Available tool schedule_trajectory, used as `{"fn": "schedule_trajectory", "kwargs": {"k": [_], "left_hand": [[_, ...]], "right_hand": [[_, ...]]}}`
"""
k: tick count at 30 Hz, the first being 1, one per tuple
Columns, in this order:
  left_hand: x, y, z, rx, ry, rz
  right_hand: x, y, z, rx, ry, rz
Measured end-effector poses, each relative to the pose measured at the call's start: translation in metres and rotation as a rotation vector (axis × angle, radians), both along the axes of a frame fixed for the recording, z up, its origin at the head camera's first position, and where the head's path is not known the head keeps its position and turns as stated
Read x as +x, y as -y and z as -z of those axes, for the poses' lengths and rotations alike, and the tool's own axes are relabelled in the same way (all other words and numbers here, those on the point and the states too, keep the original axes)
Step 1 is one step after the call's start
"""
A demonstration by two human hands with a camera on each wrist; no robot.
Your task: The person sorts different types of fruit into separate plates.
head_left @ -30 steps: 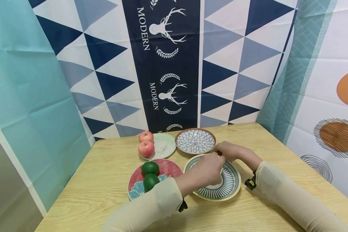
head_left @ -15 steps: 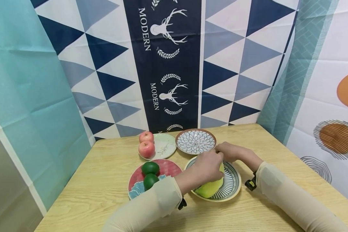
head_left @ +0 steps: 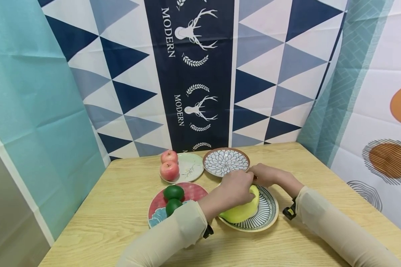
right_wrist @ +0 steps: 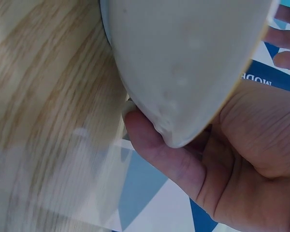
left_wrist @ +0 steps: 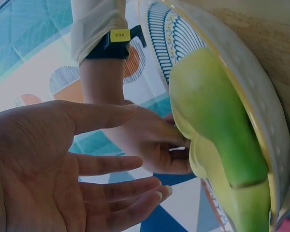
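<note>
A yellow-green bunch of bananas [head_left: 238, 214] lies on the patterned plate [head_left: 266, 207] with a yellow rim. Over the plate's far left part hangs my left hand [head_left: 235, 187]; the left wrist view shows its fingers stretched out, with a gap between them and the bananas [left_wrist: 208, 111]. At the far right rim, my right hand [head_left: 266, 175] pinches the plate's edge. In the right wrist view the thumb [right_wrist: 164, 150] lies against the pale underside [right_wrist: 169, 63], and the other fingertips are hidden behind the plate.
Left of this plate stands a red and blue plate [head_left: 157, 217] with two dark green oval fruits [head_left: 173, 193]. Behind are a pale green plate [head_left: 191, 168] with two apples [head_left: 169, 170] and a brown-rimmed plate [head_left: 225, 163]. Patterned cloth [head_left: 194, 74] hangs at the table's back edge.
The bananas, hidden under my left hand a second ago, now show on the plate. My left hand has moved slightly back and left and is off them. The right hand stays at the rim.
</note>
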State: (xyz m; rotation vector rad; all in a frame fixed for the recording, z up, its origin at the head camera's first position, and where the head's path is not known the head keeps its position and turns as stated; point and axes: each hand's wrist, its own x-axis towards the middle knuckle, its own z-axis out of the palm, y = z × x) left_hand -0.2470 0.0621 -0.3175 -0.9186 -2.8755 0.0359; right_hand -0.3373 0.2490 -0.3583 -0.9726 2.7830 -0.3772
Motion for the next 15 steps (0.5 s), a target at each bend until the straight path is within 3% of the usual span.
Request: {"fn": "schedule_trajectory", "kwargs": {"k": [15], "left_hand": [[-0.019, 0.027, -0.012, 0.014, 0.019, -0.088]], "right_hand": [[-0.002, 0.002, -0.001, 0.017, 0.025, -0.024]]}}
